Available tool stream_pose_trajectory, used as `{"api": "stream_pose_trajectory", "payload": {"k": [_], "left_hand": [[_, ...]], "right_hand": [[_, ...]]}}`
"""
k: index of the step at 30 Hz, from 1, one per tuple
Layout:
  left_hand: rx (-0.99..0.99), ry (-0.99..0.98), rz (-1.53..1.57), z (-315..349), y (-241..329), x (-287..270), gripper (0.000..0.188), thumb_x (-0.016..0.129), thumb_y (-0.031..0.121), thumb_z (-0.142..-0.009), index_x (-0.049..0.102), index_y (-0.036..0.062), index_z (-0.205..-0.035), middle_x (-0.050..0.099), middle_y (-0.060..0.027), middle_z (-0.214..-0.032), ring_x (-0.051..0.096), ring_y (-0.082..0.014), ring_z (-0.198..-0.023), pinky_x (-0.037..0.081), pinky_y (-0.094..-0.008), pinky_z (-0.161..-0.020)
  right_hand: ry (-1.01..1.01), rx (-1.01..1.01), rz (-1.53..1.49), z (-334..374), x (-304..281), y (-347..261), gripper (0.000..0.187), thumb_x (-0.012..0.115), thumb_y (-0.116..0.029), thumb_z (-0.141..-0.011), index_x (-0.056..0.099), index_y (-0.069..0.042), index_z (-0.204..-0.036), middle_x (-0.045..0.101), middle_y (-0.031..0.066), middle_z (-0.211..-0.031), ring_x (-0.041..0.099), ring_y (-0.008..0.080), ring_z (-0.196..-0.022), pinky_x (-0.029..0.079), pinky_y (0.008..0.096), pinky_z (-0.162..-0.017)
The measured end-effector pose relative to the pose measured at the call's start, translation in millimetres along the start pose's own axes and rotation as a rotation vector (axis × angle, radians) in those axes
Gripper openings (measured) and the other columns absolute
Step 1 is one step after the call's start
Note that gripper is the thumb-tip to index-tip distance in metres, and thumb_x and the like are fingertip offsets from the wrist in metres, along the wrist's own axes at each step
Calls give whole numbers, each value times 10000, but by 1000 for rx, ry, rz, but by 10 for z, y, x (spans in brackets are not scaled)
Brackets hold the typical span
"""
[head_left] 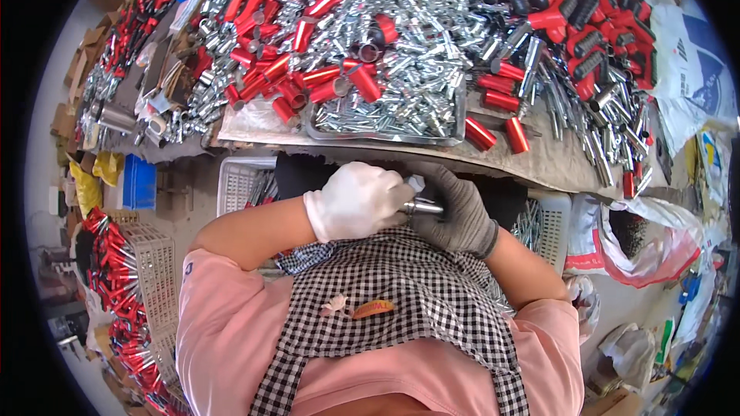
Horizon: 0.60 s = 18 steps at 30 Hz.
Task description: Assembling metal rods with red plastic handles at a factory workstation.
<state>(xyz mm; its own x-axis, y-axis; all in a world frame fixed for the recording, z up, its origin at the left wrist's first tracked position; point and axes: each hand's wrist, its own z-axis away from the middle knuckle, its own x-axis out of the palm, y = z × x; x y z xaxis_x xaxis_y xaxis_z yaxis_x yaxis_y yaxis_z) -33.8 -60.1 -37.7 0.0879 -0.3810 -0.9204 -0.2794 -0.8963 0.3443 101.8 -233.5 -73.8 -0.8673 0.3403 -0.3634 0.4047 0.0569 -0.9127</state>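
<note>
A parts-heaped workbench (543,156) is spreading ahead while, near the checked apron (370,262), the grey-gloved right hand (461,212) is clamping a silver metal tube (424,206), the white-gloved left hand (362,199) is curling at its end, grip unclear, apparently mid-manipulation, next calling for steady alignment.

A wide fisheye camera worn on the head, left of a side-by-side pair, faces steeply downward over the wearer's checked apron (401,277), close above the left hand (358,199) and right hand (460,212) at mid-frame, taking in the loaded tabletop (547,156) beyond, with the surroundings curving toward blackened corners.
</note>
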Motion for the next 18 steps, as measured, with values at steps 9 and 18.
{"api": "stream_pose_trajectory", "payload": {"k": [9, 18], "left_hand": [[-26, -71, -100, -229, 56, -5, 232, 691, 302, -769, 629, 82, -808, 592, -64, -650, 645, -254, -615, 506, -377, -544], [59, 28, -163, -500, 37, 12, 131, 619, 208, -788, 592, 91, -735, 599, -72, -613, 636, -267, -534, 499, -381, -481]], "right_hand": [[42, 8, 157, 131, -107, 23, 540, 814, -296, -775, 604, -56, -1211, 709, 158, -930, 706, 325, -857, 561, 358, -728], [15, 128, -45, 39, -285, 11, 657, 856, -125, -740, 569, -12, -1320, 680, 96, -1193, 629, 157, -1103, 510, 325, -958]]}}
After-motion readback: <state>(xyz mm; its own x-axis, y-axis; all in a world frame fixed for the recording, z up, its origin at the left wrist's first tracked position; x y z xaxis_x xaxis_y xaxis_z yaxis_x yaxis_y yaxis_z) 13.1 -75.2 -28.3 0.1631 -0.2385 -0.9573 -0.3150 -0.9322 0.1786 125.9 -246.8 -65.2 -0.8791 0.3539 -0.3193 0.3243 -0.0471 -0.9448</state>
